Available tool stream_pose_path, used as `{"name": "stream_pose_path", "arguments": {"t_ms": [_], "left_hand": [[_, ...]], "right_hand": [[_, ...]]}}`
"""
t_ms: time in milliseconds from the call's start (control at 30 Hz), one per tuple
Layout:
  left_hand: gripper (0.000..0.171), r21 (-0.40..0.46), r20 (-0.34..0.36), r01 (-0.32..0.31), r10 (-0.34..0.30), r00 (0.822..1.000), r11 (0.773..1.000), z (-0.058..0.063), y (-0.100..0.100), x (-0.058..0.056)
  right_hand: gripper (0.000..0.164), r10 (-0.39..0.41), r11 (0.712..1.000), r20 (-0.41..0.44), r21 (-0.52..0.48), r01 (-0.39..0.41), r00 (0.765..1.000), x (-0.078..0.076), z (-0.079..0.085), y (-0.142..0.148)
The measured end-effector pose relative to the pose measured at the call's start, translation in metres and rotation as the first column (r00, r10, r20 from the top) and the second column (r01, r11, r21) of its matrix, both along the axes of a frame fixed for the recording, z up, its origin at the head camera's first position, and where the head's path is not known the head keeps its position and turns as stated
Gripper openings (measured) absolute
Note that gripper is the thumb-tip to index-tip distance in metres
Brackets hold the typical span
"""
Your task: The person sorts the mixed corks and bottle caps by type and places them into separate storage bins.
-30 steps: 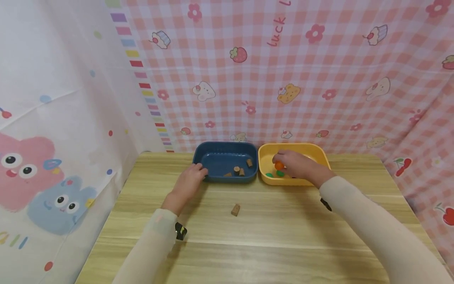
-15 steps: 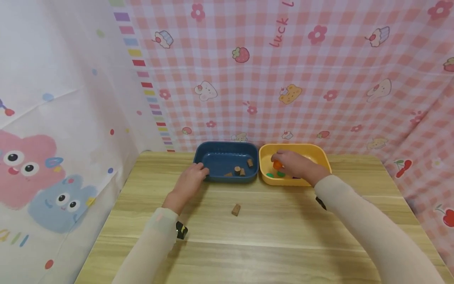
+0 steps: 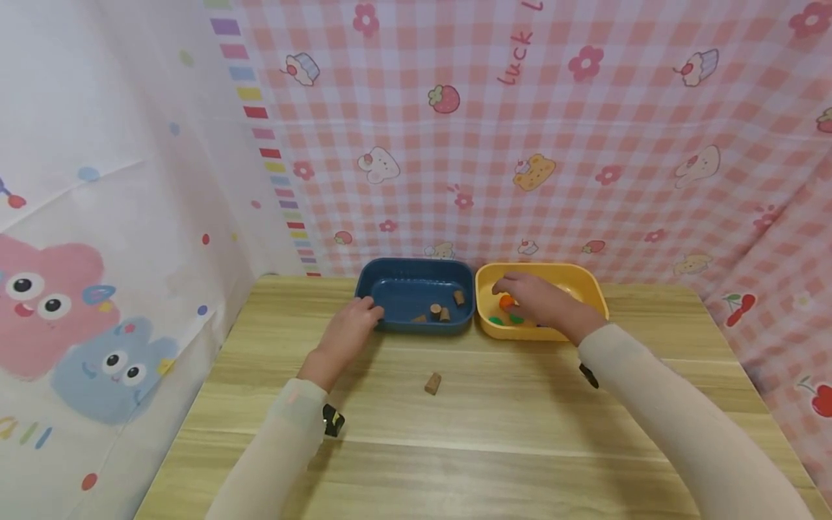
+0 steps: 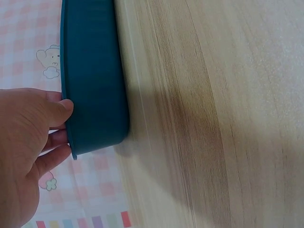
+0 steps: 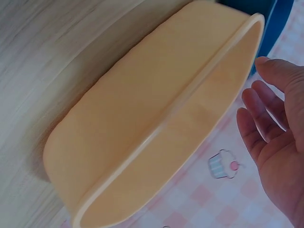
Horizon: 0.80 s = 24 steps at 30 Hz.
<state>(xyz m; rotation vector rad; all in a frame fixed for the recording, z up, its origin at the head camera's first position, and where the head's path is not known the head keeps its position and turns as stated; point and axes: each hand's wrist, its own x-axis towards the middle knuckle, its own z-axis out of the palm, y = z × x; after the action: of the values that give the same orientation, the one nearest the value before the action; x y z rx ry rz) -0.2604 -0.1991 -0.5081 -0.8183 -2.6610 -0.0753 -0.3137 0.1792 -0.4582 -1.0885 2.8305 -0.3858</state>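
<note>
My left hand (image 3: 347, 332) pinches the rim of the dark blue tub (image 4: 92, 71) at its near left corner, thumb outside. Several brown corks (image 3: 435, 311) lie in that tub. My right hand (image 3: 536, 300) is over the yellow tub (image 5: 133, 114), fingers loosely bent and apart, nothing between them in the right wrist view. Just beneath its fingertips is a round orange object (image 3: 506, 302) in the yellow tub. Green pieces (image 3: 496, 321) lie near it, and the hand partly hides the tub's contents.
One more cork (image 3: 432, 383) lies on the wooden table (image 3: 494, 448) in front of the tubs. The two tubs stand side by side against a pink checked cloth (image 3: 403, 202) at the table's back edge. A white patterned cloth (image 3: 162, 274) hangs at the left.
My right hand has let go of the orange object, and its fingers have spread. The orange object now sits slightly left, in the yellow tub. My left hand stays on the blue tub.
</note>
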Motion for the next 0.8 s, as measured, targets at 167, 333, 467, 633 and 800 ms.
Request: {"name": "stream_pose_path", "arguments": {"t_ms": [167,333,467,633,800], "left_hand": [[0.009,0.002,0.010,-0.005,0.005,1.000,1.000,0.001,0.000,0.000],[0.009,0.016,0.017,-0.011,0.011,1.000,1.000,0.000,-0.001,0.001],[0.009,0.031,0.020,-0.010,0.009,1.000,0.999,-0.001,-0.002,0.000],[0.007,0.033,0.019,-0.013,0.012,1.000,0.999,-0.002,-0.002,-0.001],[0.008,0.039,0.016,-0.021,0.020,1.000,0.999,-0.001,-0.001,0.000]], "right_hand": [[0.033,0.040,0.998,-0.021,-0.044,-0.040,0.999,0.012,0.009,-0.009],[0.035,0.067,0.997,-0.052,-0.041,-0.070,0.996,0.024,0.017,-0.020],[0.033,0.109,0.993,-0.078,-0.029,-0.111,0.991,0.032,0.017,-0.027],[0.031,0.147,0.988,-0.104,-0.031,-0.151,0.984,0.041,0.011,-0.033],[0.024,0.139,0.988,-0.078,-0.055,-0.143,0.987,0.050,0.004,-0.043]]}}
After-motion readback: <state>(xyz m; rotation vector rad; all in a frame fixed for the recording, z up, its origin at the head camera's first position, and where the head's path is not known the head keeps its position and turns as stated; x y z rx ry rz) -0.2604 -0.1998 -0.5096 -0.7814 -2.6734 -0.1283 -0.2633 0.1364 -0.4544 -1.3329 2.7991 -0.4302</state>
